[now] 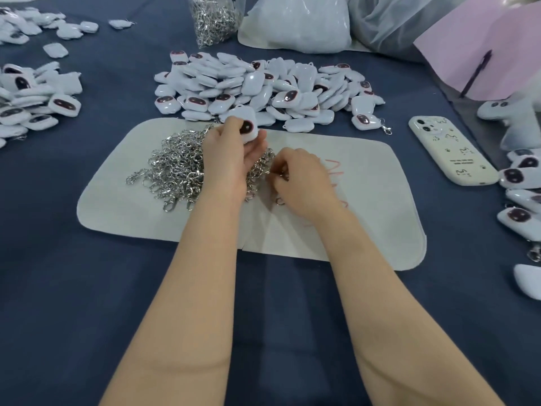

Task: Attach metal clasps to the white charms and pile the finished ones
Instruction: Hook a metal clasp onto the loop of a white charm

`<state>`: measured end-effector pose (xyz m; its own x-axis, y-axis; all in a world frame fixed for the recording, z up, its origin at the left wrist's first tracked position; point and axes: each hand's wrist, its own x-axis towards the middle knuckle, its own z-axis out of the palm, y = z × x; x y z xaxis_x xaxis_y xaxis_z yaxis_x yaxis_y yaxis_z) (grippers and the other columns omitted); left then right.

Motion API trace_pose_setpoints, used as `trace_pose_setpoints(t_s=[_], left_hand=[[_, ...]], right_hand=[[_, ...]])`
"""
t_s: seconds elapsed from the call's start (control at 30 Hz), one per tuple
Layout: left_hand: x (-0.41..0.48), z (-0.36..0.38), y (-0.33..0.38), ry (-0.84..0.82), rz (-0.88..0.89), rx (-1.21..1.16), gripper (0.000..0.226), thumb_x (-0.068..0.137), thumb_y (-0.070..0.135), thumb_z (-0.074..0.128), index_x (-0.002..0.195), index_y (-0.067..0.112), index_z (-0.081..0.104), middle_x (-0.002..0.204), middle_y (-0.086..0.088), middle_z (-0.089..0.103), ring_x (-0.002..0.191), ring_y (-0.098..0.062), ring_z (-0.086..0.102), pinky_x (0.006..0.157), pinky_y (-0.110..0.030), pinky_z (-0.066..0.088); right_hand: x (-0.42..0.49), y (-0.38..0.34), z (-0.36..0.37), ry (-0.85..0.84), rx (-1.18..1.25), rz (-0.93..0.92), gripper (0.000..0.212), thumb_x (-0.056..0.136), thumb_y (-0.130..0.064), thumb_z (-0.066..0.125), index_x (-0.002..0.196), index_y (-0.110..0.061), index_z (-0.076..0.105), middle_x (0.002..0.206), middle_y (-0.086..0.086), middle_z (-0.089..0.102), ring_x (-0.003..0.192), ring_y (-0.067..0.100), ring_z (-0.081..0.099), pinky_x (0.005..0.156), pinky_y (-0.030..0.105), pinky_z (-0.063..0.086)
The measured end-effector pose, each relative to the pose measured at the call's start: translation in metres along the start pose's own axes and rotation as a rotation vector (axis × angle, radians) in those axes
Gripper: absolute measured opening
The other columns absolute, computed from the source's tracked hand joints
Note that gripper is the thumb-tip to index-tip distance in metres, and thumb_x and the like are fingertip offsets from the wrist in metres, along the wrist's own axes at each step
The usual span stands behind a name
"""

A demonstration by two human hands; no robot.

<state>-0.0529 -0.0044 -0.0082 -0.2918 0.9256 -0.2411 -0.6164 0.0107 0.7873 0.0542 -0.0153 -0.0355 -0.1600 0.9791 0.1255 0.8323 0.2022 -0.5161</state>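
Centrally, left hand [231, 159] grips a charm [245, 124] — clasp heap [175, 168] beneath, phone [450, 153] rightward.

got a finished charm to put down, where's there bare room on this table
Bare blue cloth lies along the near edge in front of the white mat, and between the left charm pile and the middle charm pile. The mat's right half, toward the phone, is free too. Crowded: the clasp pile and the right edge's charms.
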Motion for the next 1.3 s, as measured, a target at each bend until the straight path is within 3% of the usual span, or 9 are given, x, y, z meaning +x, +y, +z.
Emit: trace_pose_setpoints(t_s=[0.13,0.23,0.37,0.47,0.57,0.7,0.87,1.1,1.3], left_hand=[[0.001,0.001,-0.003,-0.015,-0.024,0.066,0.024,0.092,0.006,0.048,0.113,-0.006,0.049,0.092,-0.016,0.058,0.066,-0.016,0.069,0.056,-0.02,0.055],[0.002,0.005,-0.012,-0.042,0.018,0.297,0.028,0.093,0.006,0.047,0.119,-0.006,0.044,0.101,-0.019,0.061,0.058,-0.011,0.068,0.053,-0.019,0.054],[-0.004,0.006,-0.017,-0.201,0.161,0.653,0.031,0.095,0.001,0.038,0.114,0.024,0.045,0.1,-0.003,0.056,0.06,-0.01,0.068,0.064,-0.026,0.059],[-0.005,0.008,-0.02,-0.28,0.19,0.801,0.032,0.096,0.003,0.036,0.096,0.02,0.063,0.09,0.005,0.056,0.068,-0.011,0.069,0.07,-0.028,0.058],[-0.006,0.01,-0.024,-0.294,0.168,0.84,0.026,0.093,0.009,0.049,0.077,0.024,0.063,0.078,0.004,0.06,0.074,-0.019,0.069,0.075,-0.033,0.057],[-0.006,0.01,-0.025,-0.33,0.17,0.869,0.022,0.089,0.01,0.055,0.074,0.023,0.064,0.073,-0.001,0.063,0.079,-0.024,0.067,0.08,-0.037,0.056],[-0.009,0.012,-0.022,-0.342,0.074,0.751,0.022,0.092,0.008,0.051,0.079,0.02,0.065,0.079,0.002,0.063,0.068,-0.007,0.063,0.072,-0.024,0.054],[-0.008,0.012,-0.023,-0.287,0.088,0.752,0.019,0.091,0.01,0.058,0.074,0.017,0.06,0.074,0.001,0.061,0.07,-0.01,0.063,0.068,-0.023,0.053],[-0.005,0.013,-0.023,-0.221,0.27,0.919,0.017,0.09,0.015,0.06,0.074,0.02,0.062,0.073,-0.002,0.064,0.087,-0.028,0.068,0.085,-0.044,0.054]], right_hand=[[0.002,0.009,-0.013,0.139,0.302,0.112,0.007,0.092,-0.016,0.056,0.096,-0.012,0.061,0.075,-0.007,0.057,0.073,0.01,0.053,0.072,0.021,0.039],[0.006,0.021,-0.022,0.184,0.546,0.181,0.014,0.093,-0.01,0.053,0.102,-0.012,0.064,0.08,-0.006,0.061,0.072,0.007,0.057,0.073,0.019,0.048],[0.004,0.025,-0.031,0.168,0.886,0.204,0.019,0.093,-0.002,0.05,0.089,-0.015,0.063,0.077,-0.003,0.062,0.06,0.0,0.057,0.062,0.013,0.049],[0.004,0.026,-0.033,0.174,1.023,0.194,0.019,0.093,0.001,0.048,0.09,-0.011,0.062,0.075,-0.002,0.063,0.06,0.003,0.058,0.066,0.017,0.049],[0.005,0.024,-0.032,0.196,1.166,0.183,0.02,0.093,0.005,0.047,0.088,-0.009,0.061,0.074,0.001,0.063,0.066,0.008,0.062,0.072,0.022,0.053],[0.006,0.023,-0.032,0.185,1.251,0.177,0.022,0.093,0.007,0.046,0.087,-0.008,0.06,0.072,0.002,0.061,0.066,0.01,0.062,0.074,0.023,0.054],[0.007,0.023,-0.032,0.174,1.227,0.173,0.024,0.092,0.008,0.044,0.087,-0.009,0.06,0.074,0.003,0.061,0.067,0.01,0.061,0.076,0.026,0.055],[0.007,0.023,-0.03,0.231,0.901,0.164,0.026,0.091,0.002,0.047,0.084,-0.019,0.059,0.082,0.001,0.064,0.065,0.004,0.061,0.064,0.015,0.049],[0.006,0.022,-0.021,0.32,0.504,0.107,0.021,0.088,-0.005,0.049,0.098,-0.02,0.062,0.101,-0.005,0.061,0.09,0.007,0.054,0.083,0.022,0.045]])
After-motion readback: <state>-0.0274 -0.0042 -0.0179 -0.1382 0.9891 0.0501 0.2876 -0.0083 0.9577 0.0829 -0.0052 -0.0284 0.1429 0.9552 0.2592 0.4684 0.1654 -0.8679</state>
